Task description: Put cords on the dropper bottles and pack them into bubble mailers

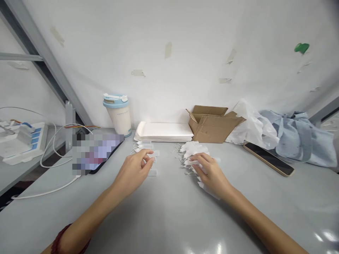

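Observation:
My left hand (137, 167) is curled over a short column of small translucent white pieces (144, 145) with thin strings at their left ends. Its thumb and index fingertips come close together by one piece; whether they grip anything I cannot make out. To the right, a loose heap of similar stringed white pieces (192, 148) lies partly under my right hand (210, 171). That hand is bent, with thumb and index finger closed about one of the white pieces. My palm hides part of the heap.
Behind the pieces lie a stack of white envelopes (166, 131) and an open cardboard box (215, 127). A lidded cup (119, 118) and a phone with cable (106, 151) stand left. At right are a plastic bag (254, 123), a dark-screened phone (268, 158) and a blue fabric bag (309, 141).

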`<state>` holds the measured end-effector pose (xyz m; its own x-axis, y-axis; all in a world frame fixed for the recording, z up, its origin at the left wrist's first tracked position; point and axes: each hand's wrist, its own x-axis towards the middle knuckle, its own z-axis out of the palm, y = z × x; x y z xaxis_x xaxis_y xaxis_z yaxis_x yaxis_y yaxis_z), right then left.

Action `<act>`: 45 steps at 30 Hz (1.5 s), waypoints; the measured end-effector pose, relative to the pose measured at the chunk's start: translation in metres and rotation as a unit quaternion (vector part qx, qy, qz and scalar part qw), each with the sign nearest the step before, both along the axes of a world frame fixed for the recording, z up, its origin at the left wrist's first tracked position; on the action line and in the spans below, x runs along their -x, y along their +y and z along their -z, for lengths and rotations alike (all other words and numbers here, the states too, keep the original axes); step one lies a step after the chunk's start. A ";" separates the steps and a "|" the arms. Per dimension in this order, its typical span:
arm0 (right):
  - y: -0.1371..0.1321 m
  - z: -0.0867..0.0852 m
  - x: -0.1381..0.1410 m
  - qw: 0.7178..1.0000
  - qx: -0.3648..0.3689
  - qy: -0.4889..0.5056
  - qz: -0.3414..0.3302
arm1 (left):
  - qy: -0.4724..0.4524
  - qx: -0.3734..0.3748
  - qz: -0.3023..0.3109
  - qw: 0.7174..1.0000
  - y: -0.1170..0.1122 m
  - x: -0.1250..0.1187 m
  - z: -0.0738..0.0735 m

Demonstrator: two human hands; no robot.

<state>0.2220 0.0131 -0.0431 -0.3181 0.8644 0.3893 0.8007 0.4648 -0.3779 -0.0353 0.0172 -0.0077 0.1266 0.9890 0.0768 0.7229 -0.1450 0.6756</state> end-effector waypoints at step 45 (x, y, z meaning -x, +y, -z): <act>-0.029 -0.021 0.018 0.896 0.174 0.405 -0.047 | -0.233 0.169 0.137 0.948 -0.015 -0.021 0.006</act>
<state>0.2039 -0.0154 -0.0226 -0.1310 0.9626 0.2371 0.1608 0.2566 -0.9531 -0.0144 0.0027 -0.0134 0.4133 0.9016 -0.1273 0.2999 -0.0028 0.9540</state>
